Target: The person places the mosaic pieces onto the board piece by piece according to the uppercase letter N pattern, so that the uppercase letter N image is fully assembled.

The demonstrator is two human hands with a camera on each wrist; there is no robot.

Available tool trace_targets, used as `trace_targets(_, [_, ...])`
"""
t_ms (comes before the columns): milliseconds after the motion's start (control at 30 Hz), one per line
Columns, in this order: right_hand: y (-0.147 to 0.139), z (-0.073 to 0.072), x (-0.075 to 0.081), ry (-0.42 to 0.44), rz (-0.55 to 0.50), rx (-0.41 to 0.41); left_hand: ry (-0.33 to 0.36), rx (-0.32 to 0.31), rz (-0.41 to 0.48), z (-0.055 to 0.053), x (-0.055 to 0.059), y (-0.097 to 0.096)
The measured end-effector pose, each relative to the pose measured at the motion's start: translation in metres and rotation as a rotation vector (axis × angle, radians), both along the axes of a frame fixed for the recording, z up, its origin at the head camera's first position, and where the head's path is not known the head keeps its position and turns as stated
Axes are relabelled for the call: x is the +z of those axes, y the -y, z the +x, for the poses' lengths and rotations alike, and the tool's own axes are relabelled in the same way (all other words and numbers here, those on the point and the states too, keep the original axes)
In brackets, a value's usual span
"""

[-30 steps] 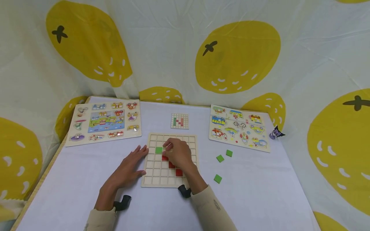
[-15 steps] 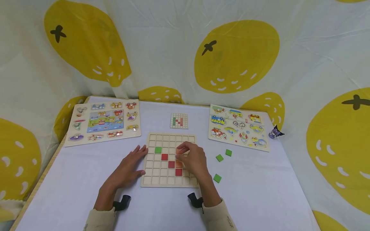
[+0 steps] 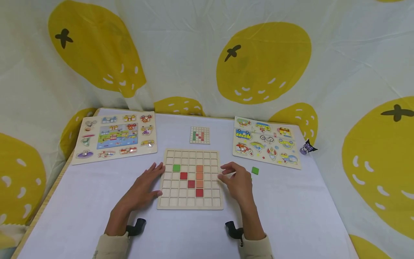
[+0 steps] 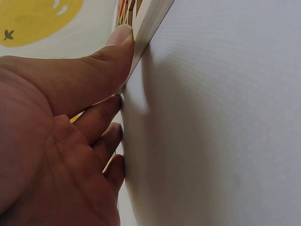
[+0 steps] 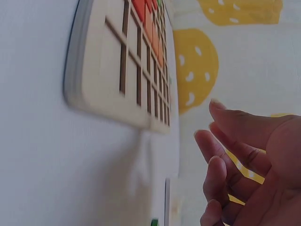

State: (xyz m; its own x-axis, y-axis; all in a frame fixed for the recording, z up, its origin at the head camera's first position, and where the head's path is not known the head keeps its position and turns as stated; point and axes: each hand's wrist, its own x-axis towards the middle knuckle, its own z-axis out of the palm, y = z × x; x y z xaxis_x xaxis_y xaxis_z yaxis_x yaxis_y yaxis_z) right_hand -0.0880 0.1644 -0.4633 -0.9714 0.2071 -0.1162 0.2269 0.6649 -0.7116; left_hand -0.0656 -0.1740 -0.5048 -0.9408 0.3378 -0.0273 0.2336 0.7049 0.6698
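A wooden grid board (image 3: 207,201) lies mid-table. In its cells sit a green tile (image 3: 176,168), red tiles (image 3: 191,184) in a diagonal and orange tiles (image 3: 199,176) in a column. My left hand (image 3: 142,189) rests at the board's left edge, fingers extended; the left wrist view has the thumb (image 4: 120,52) against the board's side. Just off the right edge hovers my right hand (image 3: 239,183), fingers loosely bent with a gap to the thumb and nothing between them (image 5: 240,165). Past it lies a loose green tile (image 3: 255,170); another shows only a corner behind the hand.
A small pattern card (image 3: 199,135) with a coloured grid lies behind the board. Picture puzzle boards stand at back left (image 3: 116,138) and back right (image 3: 266,142). A small purple figurine (image 3: 308,147) is at the table's right edge, before a fruit-print curtain (image 3: 181,54).
My right hand has moved right, from beside the green tile across the board and off its right edge, uncovering the orange tiles and now covering loose green tiles. My left hand stays put.
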Motion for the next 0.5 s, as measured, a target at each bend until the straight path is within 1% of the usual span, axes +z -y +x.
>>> trace_targets(200, [-0.027,-0.001,-0.001,0.02,0.01,-0.054,0.007,0.001,-0.009,-0.001,0.002,0.0])
trace_targets(367, [-0.048,-0.002,0.001,0.054,0.035,-0.064,0.006,0.003,-0.01,-0.001,0.002,0.0])
trace_targets(500, [-0.061,-0.003,0.002,0.097,0.074,-0.063,0.023,0.009,-0.007,-0.001,0.0,0.0])
